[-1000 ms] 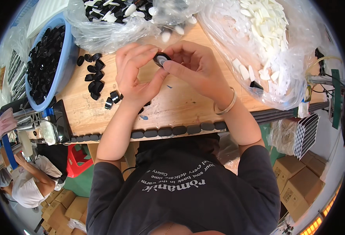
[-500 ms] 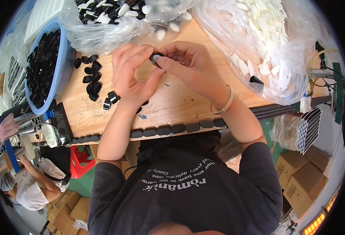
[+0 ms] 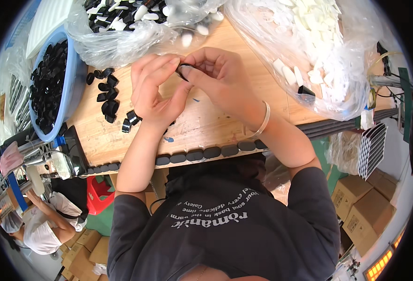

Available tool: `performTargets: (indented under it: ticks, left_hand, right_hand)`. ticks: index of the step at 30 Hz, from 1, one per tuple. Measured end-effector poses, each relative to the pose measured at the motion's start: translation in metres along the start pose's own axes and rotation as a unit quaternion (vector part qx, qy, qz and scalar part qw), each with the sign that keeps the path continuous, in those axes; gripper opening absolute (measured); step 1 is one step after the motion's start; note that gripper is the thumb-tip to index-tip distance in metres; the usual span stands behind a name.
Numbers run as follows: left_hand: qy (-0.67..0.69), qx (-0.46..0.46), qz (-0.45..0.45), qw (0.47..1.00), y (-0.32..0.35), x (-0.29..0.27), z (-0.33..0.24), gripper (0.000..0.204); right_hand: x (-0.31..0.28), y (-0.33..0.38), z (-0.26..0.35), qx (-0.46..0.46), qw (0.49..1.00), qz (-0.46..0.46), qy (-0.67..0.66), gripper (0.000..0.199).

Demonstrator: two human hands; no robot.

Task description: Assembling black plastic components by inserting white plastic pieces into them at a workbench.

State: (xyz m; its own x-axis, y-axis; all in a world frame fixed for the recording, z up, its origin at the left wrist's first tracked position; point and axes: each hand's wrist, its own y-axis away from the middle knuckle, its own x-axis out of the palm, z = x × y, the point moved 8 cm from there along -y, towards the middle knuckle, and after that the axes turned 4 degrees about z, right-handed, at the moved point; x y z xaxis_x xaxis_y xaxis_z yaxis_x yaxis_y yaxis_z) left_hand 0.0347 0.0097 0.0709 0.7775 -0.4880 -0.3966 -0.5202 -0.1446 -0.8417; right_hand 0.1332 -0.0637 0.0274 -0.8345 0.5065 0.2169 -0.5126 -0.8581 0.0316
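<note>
Between the fingertips of both hands, above the table, is a small black oval cap (image 3: 179,73). My left hand (image 3: 152,93) pinches its left side with thumb and fingers. My right hand (image 3: 225,84), with a pale bangle at the wrist, grips the other side, its thumb pressed over the cap's opening. That thumb mostly hides the inside. Loose black caps (image 3: 109,108) lie scattered on the wooden table left of my left hand, and a few more sit close to that wrist.
A blue basin (image 3: 79,77) full of black pieces stands at the left. Clear plastic bags hold mixed black and white pieces (image 3: 143,14) at the back and white pieces (image 3: 321,28) at the right. Dark ovals (image 3: 195,155) line the near edge. A person (image 3: 40,229) works at lower left.
My right thumb now covers more of the cap's opening, where a pale inside showed before. Both hands keep their hold. The whole view has shifted slightly.
</note>
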Motion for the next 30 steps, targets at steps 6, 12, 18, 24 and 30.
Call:
performTargets:
  ticks: [6, 12, 18, 24, 30]
  left_hand:
    - [-0.010, -0.004, -0.008, 1.000, 0.001, 0.000, -0.001, 0.041]
    - [-0.033, -0.004, -0.005, 0.999, 0.002, 0.000, 0.000, 0.040]
    - [-0.068, -0.008, 0.003, 0.998, 0.003, 0.006, 0.001, 0.041]
    - [-0.084, -0.061, 0.026, 0.994, -0.001, 0.012, 0.007, 0.043]
    - [0.041, -0.134, -0.002, 0.990, 0.004, 0.009, 0.019, 0.045]
  right_hand:
    - [-0.002, -0.002, -0.002, 0.005, 1.000, -0.010, 0.007, 0.014]
    - [-0.001, -0.006, -0.005, 0.010, 1.000, -0.008, -0.004, 0.016]
    - [-0.007, -0.015, -0.012, 0.017, 0.998, 0.000, -0.056, 0.015]
    - [-0.012, -0.018, -0.016, 0.000, 1.000, -0.008, -0.014, 0.015]
    - [-0.011, -0.017, -0.003, -0.046, 0.999, 0.023, -0.017, 0.016]
